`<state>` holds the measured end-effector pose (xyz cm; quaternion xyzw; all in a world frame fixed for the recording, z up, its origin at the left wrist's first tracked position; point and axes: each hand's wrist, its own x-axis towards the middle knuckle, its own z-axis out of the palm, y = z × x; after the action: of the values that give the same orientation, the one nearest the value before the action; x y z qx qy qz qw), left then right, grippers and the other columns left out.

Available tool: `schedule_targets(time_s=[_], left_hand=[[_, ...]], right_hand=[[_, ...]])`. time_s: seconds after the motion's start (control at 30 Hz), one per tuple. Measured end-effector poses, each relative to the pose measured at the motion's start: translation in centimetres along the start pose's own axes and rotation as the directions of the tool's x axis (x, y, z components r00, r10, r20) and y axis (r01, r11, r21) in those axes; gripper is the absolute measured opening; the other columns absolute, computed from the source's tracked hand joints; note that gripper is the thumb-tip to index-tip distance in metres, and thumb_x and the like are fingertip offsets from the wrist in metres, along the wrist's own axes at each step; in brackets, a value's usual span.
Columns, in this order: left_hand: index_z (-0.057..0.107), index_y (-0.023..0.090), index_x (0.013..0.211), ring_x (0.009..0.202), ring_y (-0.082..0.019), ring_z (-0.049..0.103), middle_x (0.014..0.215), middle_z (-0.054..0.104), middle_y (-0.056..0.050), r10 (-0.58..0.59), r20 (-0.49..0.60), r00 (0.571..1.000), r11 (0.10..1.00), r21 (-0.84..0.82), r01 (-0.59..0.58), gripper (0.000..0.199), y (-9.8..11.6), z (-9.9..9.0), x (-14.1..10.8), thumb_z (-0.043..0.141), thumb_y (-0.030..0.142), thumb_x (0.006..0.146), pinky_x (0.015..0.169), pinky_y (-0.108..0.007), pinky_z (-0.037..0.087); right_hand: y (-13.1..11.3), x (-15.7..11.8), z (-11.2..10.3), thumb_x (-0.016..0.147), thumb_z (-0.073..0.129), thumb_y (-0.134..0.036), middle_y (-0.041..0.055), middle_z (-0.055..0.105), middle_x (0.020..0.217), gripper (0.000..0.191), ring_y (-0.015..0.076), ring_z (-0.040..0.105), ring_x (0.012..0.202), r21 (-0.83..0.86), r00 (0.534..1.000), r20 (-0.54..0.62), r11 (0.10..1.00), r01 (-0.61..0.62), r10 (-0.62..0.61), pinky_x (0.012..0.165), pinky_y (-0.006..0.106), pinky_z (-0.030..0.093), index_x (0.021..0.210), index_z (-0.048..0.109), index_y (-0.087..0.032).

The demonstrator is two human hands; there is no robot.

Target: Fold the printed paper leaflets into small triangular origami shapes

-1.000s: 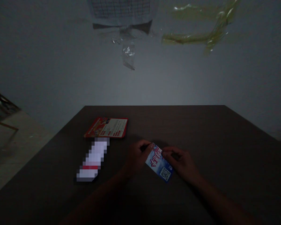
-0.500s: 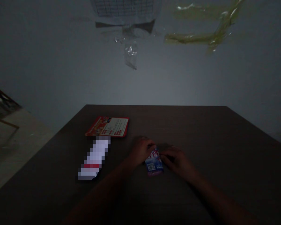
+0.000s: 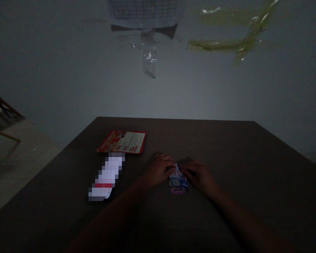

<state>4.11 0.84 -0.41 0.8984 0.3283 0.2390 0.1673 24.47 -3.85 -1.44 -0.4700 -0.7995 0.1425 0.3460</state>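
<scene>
A small blue, white and pink printed paper [image 3: 178, 183] with a QR code lies on the dark table, between my two hands. My left hand [image 3: 160, 169] is closed at its upper left edge, thumb and fingertips on the paper. From the other side, my right hand [image 3: 199, 175] grips the upper right edge, its fingers bunched together. The fingertips cover the paper's top end. The lower end looks slightly bowed. Poor light hides the finer detail of the grip.
Left of my hands lies a phone [image 3: 106, 177] with a lit, blurred-out screen. Beyond it is a red and cream printed card [image 3: 123, 142]. The brown table [image 3: 200, 140] meets a pale wall [image 3: 200, 91] that carries yellowish tape [image 3: 216, 45].
Both hands are still at the paper's top. My left hand's fingers have shifted along the edge, and the paper sits a little further right, its lower end more curved.
</scene>
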Motion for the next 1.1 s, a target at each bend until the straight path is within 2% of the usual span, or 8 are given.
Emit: schedule_targets(time_s=[0.17,0.33,0.5,0.7,1.1], left_hand=[[0.069,0.023,0.091,0.092,-0.019,0.055,0.097,0.067,-0.002,0.025,0.059,0.998,0.997,0.072,-0.029,0.013,0.0,-0.5,-0.3,0.057,0.023,0.087,0.083,-0.036,0.032],[0.069,0.022,0.092,0.091,-0.019,0.054,0.096,0.067,-0.002,0.037,0.082,0.996,0.991,0.122,-0.047,0.016,0.2,-0.7,-0.3,0.053,0.024,0.089,0.081,-0.035,0.03],[0.068,0.022,0.092,0.091,-0.018,0.054,0.096,0.067,-0.002,0.048,0.086,0.995,0.987,0.15,-0.06,0.017,0.5,-0.9,-0.3,0.052,0.023,0.09,0.08,-0.035,0.029],[0.068,0.022,0.093,0.092,-0.019,0.054,0.095,0.067,-0.002,0.048,0.096,0.994,0.986,0.156,-0.062,0.017,0.6,-0.9,-0.3,0.051,0.023,0.09,0.081,-0.034,0.03],[0.065,0.023,0.104,0.104,-0.02,0.052,0.111,0.064,-0.001,0.041,0.139,0.989,0.991,0.118,-0.058,0.019,0.3,-1.4,-1.2,0.054,0.025,0.089,0.087,-0.035,0.031]], right_hand=[[1.0,0.1,0.1,0.082,0.061,-0.022,0.005,0.073,0.077,0.012,0.0184,0.066,0.068,0.019,0.996,-0.055,0.998,-0.064,0.065,0.066,0.034,0.051,0.085,0.072,-0.022],[1.3,0.0,0.2,0.082,0.062,-0.024,0.0043,0.073,0.079,0.011,0.0182,0.066,0.07,0.022,0.996,-0.071,0.998,-0.059,0.06,0.069,0.035,0.052,0.086,0.072,-0.023],[1.4,0.0,-0.3,0.082,0.064,-0.026,0.0046,0.074,0.084,0.012,0.019,0.066,0.073,0.006,0.999,-0.019,0.999,0.04,-0.04,0.071,0.036,0.051,0.09,0.071,-0.024],[1.5,0.0,-0.8,0.085,0.06,-0.027,0.0059,0.073,0.098,0.015,0.0204,0.066,0.086,-0.012,0.991,0.041,0.991,0.13,-0.13,0.079,0.039,0.048,0.095,0.07,-0.024],[1.7,-0.1,-1.3,0.083,0.063,-0.033,0.0062,0.071,0.105,0.023,0.0208,0.066,0.09,-0.035,0.985,0.118,0.991,0.127,-0.122,0.081,0.038,0.047,0.104,0.068,-0.025]])
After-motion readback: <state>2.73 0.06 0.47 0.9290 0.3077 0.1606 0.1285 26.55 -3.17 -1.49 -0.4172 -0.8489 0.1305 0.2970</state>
